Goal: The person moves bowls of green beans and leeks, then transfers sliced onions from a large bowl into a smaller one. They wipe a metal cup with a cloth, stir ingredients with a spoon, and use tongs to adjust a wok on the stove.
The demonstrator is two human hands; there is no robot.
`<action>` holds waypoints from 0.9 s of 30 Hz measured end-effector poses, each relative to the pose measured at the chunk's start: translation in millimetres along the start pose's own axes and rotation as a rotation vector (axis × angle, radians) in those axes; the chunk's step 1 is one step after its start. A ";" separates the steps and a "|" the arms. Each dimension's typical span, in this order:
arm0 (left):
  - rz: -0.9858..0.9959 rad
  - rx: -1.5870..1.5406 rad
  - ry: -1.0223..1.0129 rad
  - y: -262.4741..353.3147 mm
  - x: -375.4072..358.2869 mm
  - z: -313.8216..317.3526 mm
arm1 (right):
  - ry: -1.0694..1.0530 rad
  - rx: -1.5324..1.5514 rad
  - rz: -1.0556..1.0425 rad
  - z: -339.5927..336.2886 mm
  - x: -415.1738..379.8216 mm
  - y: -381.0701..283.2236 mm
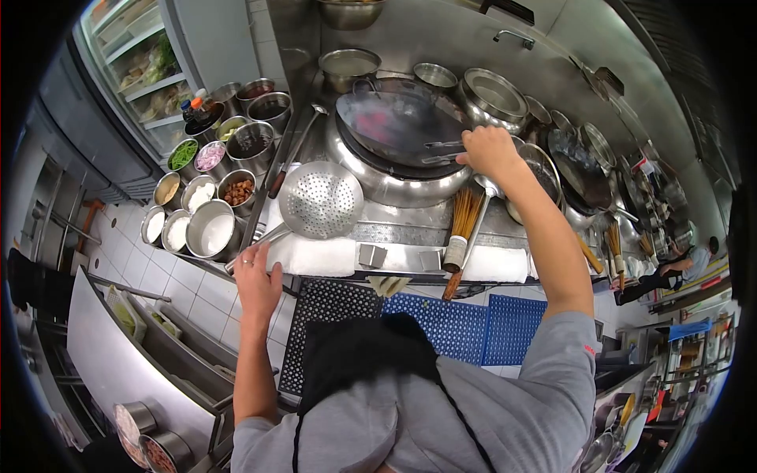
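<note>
My right hand (490, 150) is closed around metal tongs (443, 151), whose two prongs point left over the right side of a dark wok (394, 118). A pinkish patch and haze show inside the wok; what they are is blurred. The wok sits tilted on a round steel burner ring (402, 183). At the counter's front left, my left hand (256, 277) has its fingers over the handle of a perforated skimmer (321, 199) and appears to grip it. The skimmer's bowl lies face up, left of the burner ring.
Steel pots of ingredients (213, 229) crowd the left. A ladle (300, 150), bamboo brush (464, 225), folded white cloths (314, 256) and steel bowls (495, 94) surround the wok. A second wok (579, 169) stands to the right. Another person (686, 268) is at far right.
</note>
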State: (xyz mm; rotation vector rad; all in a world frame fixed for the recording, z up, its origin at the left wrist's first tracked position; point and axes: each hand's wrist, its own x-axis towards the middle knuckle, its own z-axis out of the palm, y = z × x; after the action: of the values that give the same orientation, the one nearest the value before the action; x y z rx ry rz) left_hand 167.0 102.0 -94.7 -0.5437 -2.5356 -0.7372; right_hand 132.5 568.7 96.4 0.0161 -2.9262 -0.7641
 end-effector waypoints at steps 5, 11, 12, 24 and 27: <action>0.009 -0.153 -0.032 22.7 -10.9 10.2 | -0.069 -0.064 -0.004 2.6 6.6 -3.5; -0.038 -0.255 -0.053 30.8 -26.6 -1.7 | -0.225 0.112 0.239 -32.9 -63.3 52.1; -0.071 -0.273 -0.067 29.0 -30.4 -2.3 | -0.321 0.222 0.316 -29.6 -75.5 61.5; 0.009 -0.435 -0.187 44.7 -18.0 11.5 | 0.017 1.604 1.029 137.5 -63.7 3.5; 0.025 -0.479 -0.228 60.3 -9.0 6.9 | 0.067 1.572 1.027 130.9 -70.5 2.3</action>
State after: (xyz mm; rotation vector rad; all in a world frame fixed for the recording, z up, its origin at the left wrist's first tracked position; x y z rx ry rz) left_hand 201.2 150.9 -80.3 -0.8546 -2.5463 -1.3560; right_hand 187.3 637.2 -23.6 -1.0696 -2.1052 1.5048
